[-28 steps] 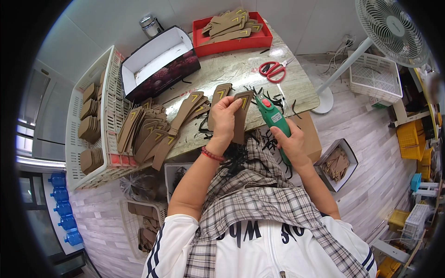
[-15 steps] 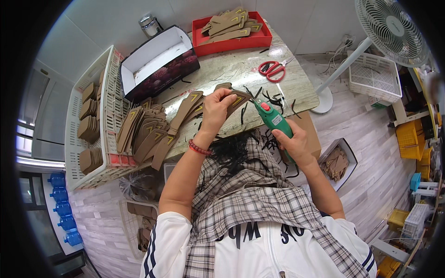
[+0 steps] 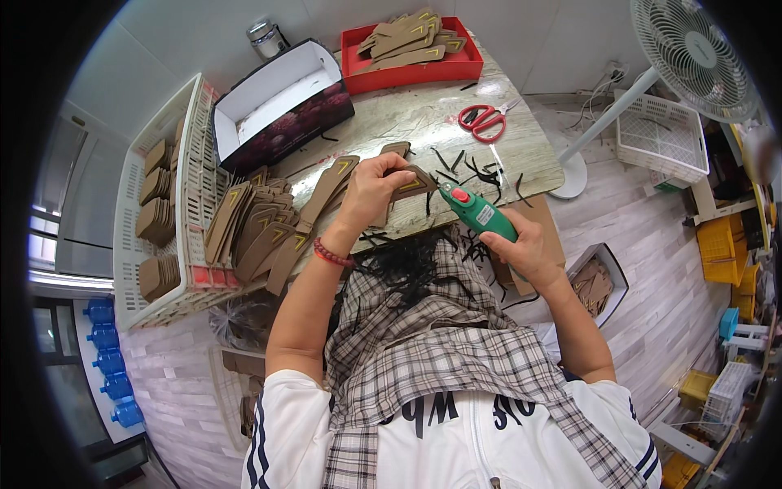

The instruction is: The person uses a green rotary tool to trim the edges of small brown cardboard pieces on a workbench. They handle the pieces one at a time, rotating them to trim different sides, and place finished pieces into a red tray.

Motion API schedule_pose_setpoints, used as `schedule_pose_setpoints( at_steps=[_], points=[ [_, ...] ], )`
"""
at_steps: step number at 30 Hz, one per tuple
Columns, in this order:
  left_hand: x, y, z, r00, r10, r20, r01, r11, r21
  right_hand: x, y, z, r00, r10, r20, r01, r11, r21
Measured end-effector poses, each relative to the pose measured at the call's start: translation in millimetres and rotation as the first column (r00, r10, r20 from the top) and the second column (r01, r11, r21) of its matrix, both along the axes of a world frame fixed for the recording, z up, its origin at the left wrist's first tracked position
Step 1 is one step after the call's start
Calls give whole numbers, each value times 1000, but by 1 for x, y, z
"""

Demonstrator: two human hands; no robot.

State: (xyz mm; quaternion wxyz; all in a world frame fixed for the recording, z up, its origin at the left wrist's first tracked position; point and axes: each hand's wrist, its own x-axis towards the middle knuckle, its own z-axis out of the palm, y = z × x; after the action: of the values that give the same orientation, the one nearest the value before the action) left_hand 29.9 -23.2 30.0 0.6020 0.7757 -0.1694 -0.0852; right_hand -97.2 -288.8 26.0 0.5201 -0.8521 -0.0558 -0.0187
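My left hand (image 3: 372,189) pinches a flat brown strap piece (image 3: 419,179) with a yellow V-shaped mark, over the table's front edge. My right hand (image 3: 527,246) grips a green handheld power tool (image 3: 482,213) with a red button, its tip at or close to the piece's right end; the exact contact is too small to tell. More brown pieces (image 3: 327,191) lie left of my left hand, running into a fanned pile (image 3: 262,224). Black cut strips (image 3: 486,173) are scattered on the table beyond the tool, and a dense heap (image 3: 405,265) lies on my plaid apron (image 3: 456,367).
Red-handled scissors (image 3: 486,124) lie on the table. Behind are a red box (image 3: 419,77) of brown pieces and a dark box (image 3: 285,130). A white crate (image 3: 189,196) with stacked pieces stands left. Right are a floor box (image 3: 623,285) and a fan (image 3: 643,85).
The tool has tilted flatter, and its tip has come to the right end of the held piece. My left hand has shifted slightly, and the piece has turned a little.
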Motion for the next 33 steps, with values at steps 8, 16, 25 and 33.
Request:
schedule_pose_setpoints(
  at_steps=[8,16,25,33],
  points=[
    [-2,3,3,996,-58,-75,59,998,18,5,4,6,998,20,-61,-20,1000,4],
    [-2,13,1,995,-19,-102,21,1000,21,12,21,8,995,1,-104,10,994,113],
    [26,47,-45,647,110,755,-645,606,465,1,11,-21,976,-165,-140,189,966,178],
    [12,-11,-72,624,151,767,-682,585,439,-7,17,-30,973,-185,-136,208,960,186]
  ],
)
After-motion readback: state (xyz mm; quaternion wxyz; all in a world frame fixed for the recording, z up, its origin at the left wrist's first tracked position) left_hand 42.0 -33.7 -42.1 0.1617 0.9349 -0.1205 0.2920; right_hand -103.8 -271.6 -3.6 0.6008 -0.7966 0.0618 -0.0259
